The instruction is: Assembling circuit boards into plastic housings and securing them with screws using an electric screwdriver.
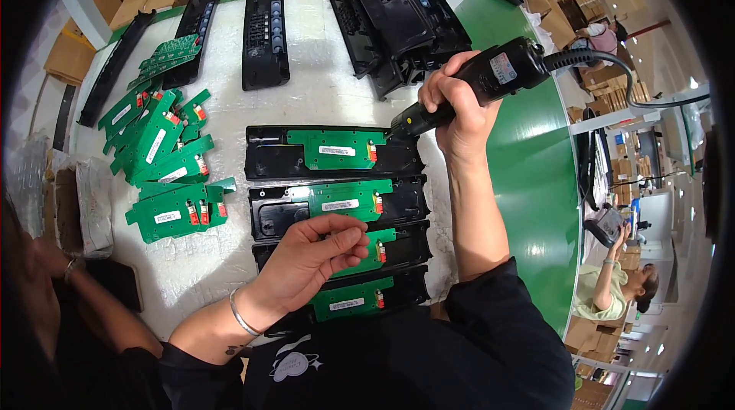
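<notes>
Four black plastic panels (pixel 334 207) lay in a row on the white table (pixel 230 257), each carrying a green circuit board (pixel 335 148). The right hand (pixel 459 104) was wrapped fully around a black electric screwdriver (pixel 475 84), its tip resting at the right end of the farthest panel's board. The left hand (pixel 318 253) hovered over the third panel with fingers curled and pinched together; whether it held a screw I could not tell. A loose pile of spare green boards (pixel 164 157) sat to the left, with more black housings (pixel 264 35) at the far side. The driver leaned at a slant, so the bit might have slipped off and scratched the board, since nothing pinned that panel down.
</notes>
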A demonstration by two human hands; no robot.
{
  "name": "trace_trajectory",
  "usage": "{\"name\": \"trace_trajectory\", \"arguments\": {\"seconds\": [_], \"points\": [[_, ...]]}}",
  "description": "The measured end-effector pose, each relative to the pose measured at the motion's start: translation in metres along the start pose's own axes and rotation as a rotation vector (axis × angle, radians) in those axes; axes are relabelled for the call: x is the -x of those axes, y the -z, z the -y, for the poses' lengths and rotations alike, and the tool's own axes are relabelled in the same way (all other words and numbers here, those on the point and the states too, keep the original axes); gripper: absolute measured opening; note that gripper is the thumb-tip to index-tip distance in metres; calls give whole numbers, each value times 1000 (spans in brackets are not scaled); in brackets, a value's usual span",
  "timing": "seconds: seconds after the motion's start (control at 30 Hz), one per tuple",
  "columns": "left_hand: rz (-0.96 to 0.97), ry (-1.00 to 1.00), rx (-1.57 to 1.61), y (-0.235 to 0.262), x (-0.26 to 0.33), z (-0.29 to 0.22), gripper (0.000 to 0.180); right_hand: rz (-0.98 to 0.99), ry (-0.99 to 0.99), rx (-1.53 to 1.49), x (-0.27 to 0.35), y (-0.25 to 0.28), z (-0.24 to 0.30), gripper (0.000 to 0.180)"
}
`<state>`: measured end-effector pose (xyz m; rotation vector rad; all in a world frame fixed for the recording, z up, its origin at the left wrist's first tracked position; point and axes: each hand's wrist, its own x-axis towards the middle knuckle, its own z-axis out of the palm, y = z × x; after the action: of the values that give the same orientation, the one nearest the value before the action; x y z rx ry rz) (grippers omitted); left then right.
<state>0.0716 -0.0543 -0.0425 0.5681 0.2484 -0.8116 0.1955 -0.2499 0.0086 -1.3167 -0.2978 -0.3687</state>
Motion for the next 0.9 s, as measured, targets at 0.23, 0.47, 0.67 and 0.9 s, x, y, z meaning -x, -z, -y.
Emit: {"name": "trace_trajectory", "arguments": {"seconds": [0.23, 0.47, 0.67, 0.9], "points": [[12, -26, 69, 10, -1, 2, 15, 67, -3, 136, 0, -10, 0, 13], [-74, -69, 149, 10, 1, 4, 14, 145, 45, -180, 35, -33, 40, 24], [34, -93, 242, 9, -1, 6, 16, 471, 112, -334, 68, -36, 98, 27], [129, -91, 351, 11, 2, 14, 19, 480, 137, -339, 79, -36, 91, 27]]}}
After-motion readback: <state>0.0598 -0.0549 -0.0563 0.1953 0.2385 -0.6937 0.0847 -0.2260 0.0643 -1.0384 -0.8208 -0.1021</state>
